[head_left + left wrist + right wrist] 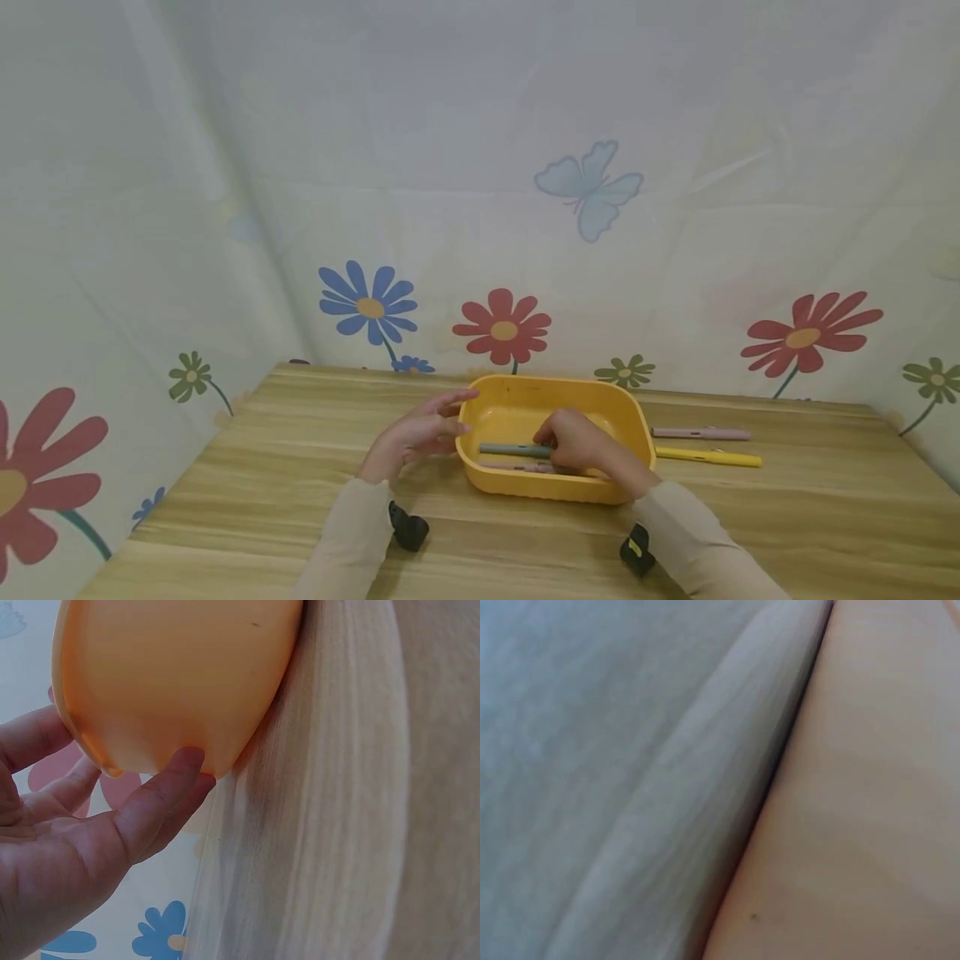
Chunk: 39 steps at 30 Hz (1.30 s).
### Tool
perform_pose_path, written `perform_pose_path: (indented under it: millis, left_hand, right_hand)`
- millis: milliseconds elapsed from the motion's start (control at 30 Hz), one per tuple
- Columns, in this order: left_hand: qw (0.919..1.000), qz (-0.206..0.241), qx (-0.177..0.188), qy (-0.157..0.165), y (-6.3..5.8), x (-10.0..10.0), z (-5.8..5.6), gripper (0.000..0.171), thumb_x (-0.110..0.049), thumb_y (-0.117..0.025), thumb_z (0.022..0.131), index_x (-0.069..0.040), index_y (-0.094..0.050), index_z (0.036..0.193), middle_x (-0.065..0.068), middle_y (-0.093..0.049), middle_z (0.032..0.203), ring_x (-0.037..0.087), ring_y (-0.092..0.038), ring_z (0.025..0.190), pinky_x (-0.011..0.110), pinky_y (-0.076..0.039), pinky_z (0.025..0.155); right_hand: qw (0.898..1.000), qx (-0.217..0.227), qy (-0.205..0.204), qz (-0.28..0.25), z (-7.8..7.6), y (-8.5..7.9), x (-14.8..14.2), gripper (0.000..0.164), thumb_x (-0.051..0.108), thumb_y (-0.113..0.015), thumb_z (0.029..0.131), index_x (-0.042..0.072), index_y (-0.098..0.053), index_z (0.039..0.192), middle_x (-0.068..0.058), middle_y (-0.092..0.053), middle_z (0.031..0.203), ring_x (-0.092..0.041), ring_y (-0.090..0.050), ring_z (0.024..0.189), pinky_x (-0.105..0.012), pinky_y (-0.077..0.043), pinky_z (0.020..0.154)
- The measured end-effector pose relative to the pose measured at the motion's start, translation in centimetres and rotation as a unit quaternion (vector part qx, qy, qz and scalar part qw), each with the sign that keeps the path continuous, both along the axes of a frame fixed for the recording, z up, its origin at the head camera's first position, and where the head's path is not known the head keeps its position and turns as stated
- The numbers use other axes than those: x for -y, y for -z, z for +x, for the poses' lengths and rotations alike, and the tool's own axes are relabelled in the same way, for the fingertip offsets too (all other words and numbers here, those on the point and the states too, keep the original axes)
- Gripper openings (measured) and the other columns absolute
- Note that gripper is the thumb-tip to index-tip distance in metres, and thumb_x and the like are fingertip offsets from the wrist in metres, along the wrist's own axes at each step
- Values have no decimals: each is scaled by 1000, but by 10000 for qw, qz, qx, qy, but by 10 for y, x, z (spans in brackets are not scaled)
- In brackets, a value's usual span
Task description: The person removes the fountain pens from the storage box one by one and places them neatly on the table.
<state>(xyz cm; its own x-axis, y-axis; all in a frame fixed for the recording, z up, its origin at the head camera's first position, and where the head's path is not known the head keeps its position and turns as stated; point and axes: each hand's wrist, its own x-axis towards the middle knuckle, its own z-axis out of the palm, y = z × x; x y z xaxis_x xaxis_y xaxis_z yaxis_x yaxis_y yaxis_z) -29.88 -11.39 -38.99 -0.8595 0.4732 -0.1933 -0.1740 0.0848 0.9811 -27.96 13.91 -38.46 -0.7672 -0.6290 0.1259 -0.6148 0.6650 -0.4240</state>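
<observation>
- Fingers of the right hand curled downward inside the yellow container, over the right end of a grey-green pen; fingertips hidden, so cannot tell whether pinching it.
- Left hand loosely spread at the container's left end, touching rather than gripping. Clear from the left wrist only: fingertips resting against the outer wall, others up at the rim.
- Inside the container, visible from the head alone: grey-green pen lying lengthwise, pink pen roughly parallel and nearer the person, partly covered by the right hand.
- Beyond the container's right side, on the wood-grained table: second pink pen and, just nearer the person, yellow pen, left end close beside the container.
- At the cuffs of the light sleeves: black devices, one per wrist.
- From the right wrist: pale surface and peach surface meeting along a dark slanting line, too close and blurred to name.
- Behind the table: pale cloth printed with flowers; blue butterfly above the container in the head view.
</observation>
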Motion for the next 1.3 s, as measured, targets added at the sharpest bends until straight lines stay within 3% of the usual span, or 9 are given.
perform_pose_path:
  millis: [200,400,600,767,967,1133,1300]
  left_hand:
    - [10000,-16,-12,-11,0,-1,1,59,4,-52,85,-8,-34,140,23,-25,145,40,-39,122,49,-42,93]
    - [10000,-18,-11,-35,-1,-1,1,59,4,-52,85,-8,-34,140,22,-25,144,40,-39,122,49,-42,93]
    - [10000,-77,14,-50,-2,-1,1,58,4,-52,85,-8,-35,139,22,-27,143,39,-42,119,49,-43,93]
    - [9999,-114,83,-94,-2,-2,0,57,3,-53,85,-10,-36,139,21,-29,143,37,-45,117,48,-44,92]
    - [9997,-158,85,-192,-2,-2,-1,56,3,-54,85,-11,-39,137,21,-31,142,36,-45,117,47,-46,90]
    - [9998,-141,94,-134,-2,-1,-1,57,3,-53,85,-11,-38,138,21,-30,142,37,-44,118,48,-44,91]
    - [9998,-129,86,-103,-2,-1,0,57,3,-54,85,-11,-38,138,22,-30,142,36,-45,117,47,-44,92]
  right_hand:
    - [9998,6,-141,-128,0,2,-2,15,-10,-62,62,4,-65,66,6,-43,53,-5,-30,48,-17,-24,43]
    - [9997,76,-83,-194,0,1,-4,13,-9,-62,63,4,-61,62,7,-33,51,-5,-25,45,-19,-18,43]
    - [9995,155,149,-220,1,-1,-6,13,-7,-65,64,4,-67,70,6,-44,54,-6,-34,48,-18,-27,43]
    - [9994,-25,139,-316,1,-3,-11,14,-7,-65,64,3,-70,73,4,-51,57,-6,-37,50,-18,-32,45]
    - [9987,-181,132,-461,5,-7,-17,21,-6,-67,66,-2,-72,85,-3,-67,75,-6,-49,59,-18,-47,57]
    - [9981,-161,260,-538,10,-8,-19,22,-6,-67,68,-6,-70,90,-10,-70,84,-13,-63,73,-27,-54,66]
    - [9970,-124,269,-715,15,-9,-25,23,-7,-66,70,-8,-69,92,-13,-70,87,-20,-65,81,-28,-55,68]
